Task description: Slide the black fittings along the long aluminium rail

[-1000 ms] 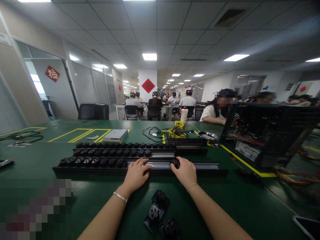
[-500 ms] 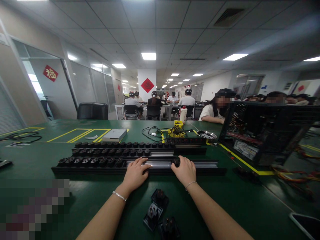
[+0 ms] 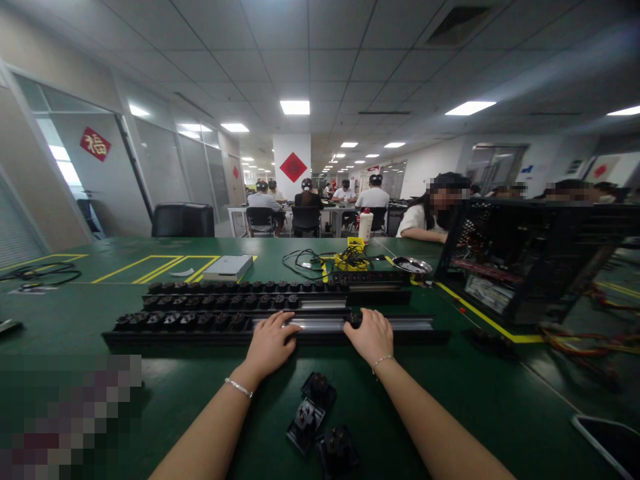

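Note:
My left hand (image 3: 271,343) lies across the front black metal channel (image 3: 415,340), gripping its near wall beside the last fitted socket module (image 3: 241,321). My right hand (image 3: 370,338) pinches a black socket module (image 3: 355,319) over the same channel, farther right. Whether that module touches the channel floor is hard to see. Several modules fill the channel's left part in a row, and between my hands its shiny inside shows. On the table between my forearms lie three loose modules: one dark (image 3: 319,389), one with pins up (image 3: 305,419), and one nearest me (image 3: 338,450).
Two similar strips (image 3: 380,299) lie behind the front channel. An open computer case (image 3: 520,267) stands at right, near loose cables and a phone (image 3: 610,443). Farther back are a grey box (image 3: 229,268), a yellow bin (image 3: 356,245), a metal dish (image 3: 411,266) and a seated co-worker (image 3: 425,220).
The view has shifted slightly. My right hand has tipped the pinched module a little lower at the channel; my left hand keeps its place.

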`<state>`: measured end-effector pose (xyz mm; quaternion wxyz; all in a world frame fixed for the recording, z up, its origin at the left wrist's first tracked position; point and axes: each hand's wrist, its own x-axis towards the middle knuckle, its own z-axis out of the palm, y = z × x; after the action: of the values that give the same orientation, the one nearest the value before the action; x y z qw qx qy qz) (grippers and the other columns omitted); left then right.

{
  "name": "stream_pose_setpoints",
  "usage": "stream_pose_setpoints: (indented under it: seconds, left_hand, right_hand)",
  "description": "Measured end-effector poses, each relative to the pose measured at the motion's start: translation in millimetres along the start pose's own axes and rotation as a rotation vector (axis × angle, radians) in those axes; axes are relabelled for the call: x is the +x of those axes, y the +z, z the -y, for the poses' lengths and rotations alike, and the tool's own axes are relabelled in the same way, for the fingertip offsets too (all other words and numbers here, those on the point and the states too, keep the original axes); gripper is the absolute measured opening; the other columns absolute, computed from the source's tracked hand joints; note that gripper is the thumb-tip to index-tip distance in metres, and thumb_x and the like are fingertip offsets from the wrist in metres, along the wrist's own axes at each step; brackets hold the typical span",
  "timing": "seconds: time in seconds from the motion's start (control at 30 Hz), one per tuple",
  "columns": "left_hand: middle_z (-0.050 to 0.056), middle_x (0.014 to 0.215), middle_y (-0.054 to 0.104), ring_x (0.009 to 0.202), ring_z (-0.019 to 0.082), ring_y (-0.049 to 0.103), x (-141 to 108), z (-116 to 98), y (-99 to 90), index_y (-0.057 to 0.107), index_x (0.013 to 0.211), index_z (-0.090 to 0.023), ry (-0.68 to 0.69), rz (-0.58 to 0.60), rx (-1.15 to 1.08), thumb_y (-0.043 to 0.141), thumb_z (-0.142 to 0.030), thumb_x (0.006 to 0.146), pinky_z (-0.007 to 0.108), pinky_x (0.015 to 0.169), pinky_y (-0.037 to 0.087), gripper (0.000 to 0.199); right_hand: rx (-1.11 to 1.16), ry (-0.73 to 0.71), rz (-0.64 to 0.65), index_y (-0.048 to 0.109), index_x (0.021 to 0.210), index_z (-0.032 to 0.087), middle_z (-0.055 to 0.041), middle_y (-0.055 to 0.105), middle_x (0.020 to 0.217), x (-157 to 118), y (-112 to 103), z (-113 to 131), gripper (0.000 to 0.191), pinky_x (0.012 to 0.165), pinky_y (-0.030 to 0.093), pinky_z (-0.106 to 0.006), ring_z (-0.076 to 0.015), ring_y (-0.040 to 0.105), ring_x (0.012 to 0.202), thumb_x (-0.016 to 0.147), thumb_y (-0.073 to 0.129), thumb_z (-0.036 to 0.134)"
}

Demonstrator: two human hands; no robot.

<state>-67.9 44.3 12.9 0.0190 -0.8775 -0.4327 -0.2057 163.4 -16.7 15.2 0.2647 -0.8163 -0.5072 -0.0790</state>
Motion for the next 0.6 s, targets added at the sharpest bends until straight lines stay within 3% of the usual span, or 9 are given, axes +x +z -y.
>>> stream_pose_setpoints:
  seconds: [0.6]
  left_hand:
    - [-0.004, 0.132, 0.051, 0.125, 0.023, 0.040, -0.1, 1.3, 1.1, 0.062, 0.105, -0.038, 0.010, -0.004, 0.017, 0.051, -0.028, 0.077, 0.045, 0.098, 0.034, 0.032]
  right_hand:
    - [0.038, 0.000, 0.021, 0.057, 0.111, 0.016, -0.0116, 0.060, 0.113, 2.2, -6.0, -7.5, 0.045, 0.098, 0.026, -0.041, -0.0268, 0.046, 0.114, 0.074, 0.047, 0.041]
